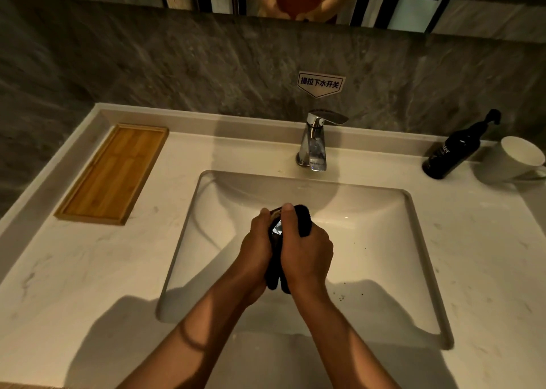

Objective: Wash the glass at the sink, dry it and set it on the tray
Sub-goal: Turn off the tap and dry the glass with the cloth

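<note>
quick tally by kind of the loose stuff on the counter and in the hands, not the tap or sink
wooden tray: 1
dark pump bottle: 1
white mug: 1
dark cloth: 1
glass, mostly wrapped in the cloth: 1
Total: 5

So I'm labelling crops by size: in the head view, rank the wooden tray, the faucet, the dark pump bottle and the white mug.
1. wooden tray
2-3. dark pump bottle and white mug, too similar to separate
4. faucet
</note>
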